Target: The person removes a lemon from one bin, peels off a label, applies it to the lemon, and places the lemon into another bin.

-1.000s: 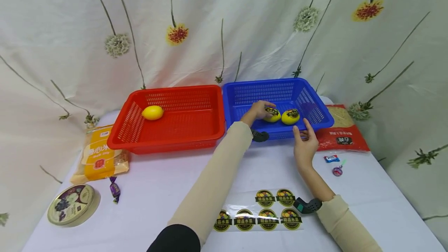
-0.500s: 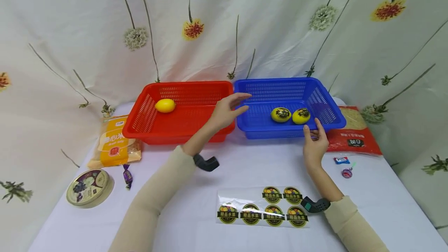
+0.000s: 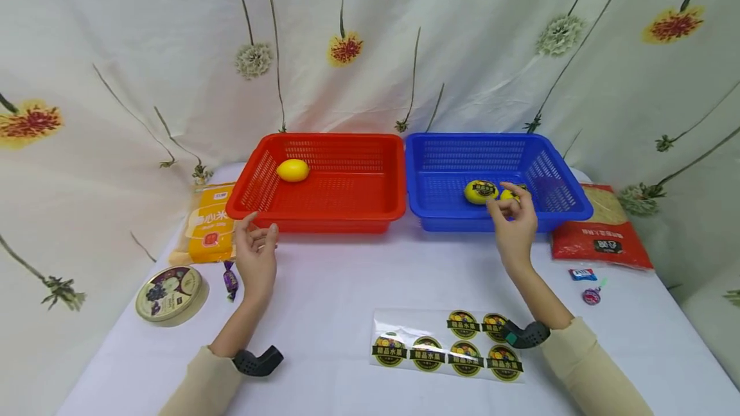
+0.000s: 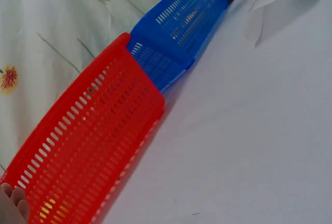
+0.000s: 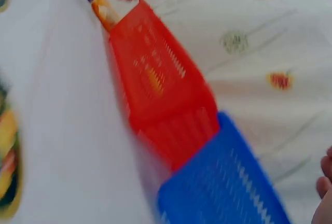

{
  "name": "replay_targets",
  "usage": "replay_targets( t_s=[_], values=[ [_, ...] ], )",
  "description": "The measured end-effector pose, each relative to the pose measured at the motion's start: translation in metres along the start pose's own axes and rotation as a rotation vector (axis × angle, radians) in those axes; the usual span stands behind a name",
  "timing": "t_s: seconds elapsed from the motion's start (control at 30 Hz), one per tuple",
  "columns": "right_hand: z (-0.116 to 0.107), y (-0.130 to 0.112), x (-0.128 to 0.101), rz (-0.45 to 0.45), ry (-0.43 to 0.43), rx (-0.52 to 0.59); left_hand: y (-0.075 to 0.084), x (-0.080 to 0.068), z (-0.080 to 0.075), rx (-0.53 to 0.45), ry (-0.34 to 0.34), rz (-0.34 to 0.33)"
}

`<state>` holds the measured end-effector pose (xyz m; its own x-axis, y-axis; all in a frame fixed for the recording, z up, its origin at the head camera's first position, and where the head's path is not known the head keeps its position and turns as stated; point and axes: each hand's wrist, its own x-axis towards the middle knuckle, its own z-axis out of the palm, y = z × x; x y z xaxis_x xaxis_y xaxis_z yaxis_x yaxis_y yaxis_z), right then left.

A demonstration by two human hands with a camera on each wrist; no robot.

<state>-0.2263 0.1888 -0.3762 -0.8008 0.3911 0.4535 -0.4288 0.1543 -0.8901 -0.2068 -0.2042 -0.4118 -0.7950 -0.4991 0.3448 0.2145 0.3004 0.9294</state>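
Note:
Bare and loosely bent, my left hand (image 3: 257,262) is at the front left corner of the red basket (image 3: 324,217), fingertips right at the rim. In that basket lies one plain yellow lemon (image 3: 293,170). My right hand (image 3: 516,230) overlaps the front rim of the blue basket (image 3: 451,215), fingers loosely curved with nothing between them. Inside the blue basket are a lemon with a round dark label (image 3: 481,192) and a second lemon (image 3: 507,195), partly hidden behind the right fingers. The right wrist view is blurred and shows fingertips (image 5: 324,186) at its right edge.
A clear sheet of round fruit stickers (image 3: 405,323) lies in front. On the left are a yellow food bag (image 3: 211,226), a round tin (image 3: 169,293) and a purple candy (image 3: 230,281). On the right are a red bag (image 3: 601,242), a small blue packet (image 3: 582,275) and a lollipop (image 3: 591,296).
My left hand has left the labelled lemon in the blue basket and swung left to the red basket's front corner. My right hand has shifted slightly left along the blue rim. The head view has turned left.

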Motion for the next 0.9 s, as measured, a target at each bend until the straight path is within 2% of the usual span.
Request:
replay_targets(
  t_s=[0.07, 0.17, 0.3, 0.4, 0.5, 0.7, 0.9],
  values=[
    [0.02, -0.019, 0.004, -0.019, -0.121, 0.028, -0.007, 0.001, -0.001, -0.066, -0.016, -0.086],
    [0.053, -0.039, 0.011, -0.032, -0.302, 0.055, -0.012, 0.003, 0.006, -0.203, -0.005, -0.154],
    [0.101, -0.054, 0.024, -0.068, -0.525, 0.048, -0.011, 0.005, 0.019, -0.392, 0.062, -0.187],
    [0.138, -0.057, 0.032, -0.064, -0.664, 0.035, -0.011, 0.006, 0.026, -0.487, 0.119, -0.192],
    [0.177, -0.046, 0.047, -0.059, -0.784, 0.025, -0.01, 0.009, 0.031, -0.516, 0.132, -0.199],
    [0.249, -0.033, 0.064, -0.051, -1.024, 0.014, -0.004, 0.012, 0.027, -0.527, 0.104, -0.29],
    [0.301, -0.013, 0.066, -0.048, -1.135, -0.103, -0.008, 0.013, 0.025, -0.565, 0.095, -0.325]
  ],
)
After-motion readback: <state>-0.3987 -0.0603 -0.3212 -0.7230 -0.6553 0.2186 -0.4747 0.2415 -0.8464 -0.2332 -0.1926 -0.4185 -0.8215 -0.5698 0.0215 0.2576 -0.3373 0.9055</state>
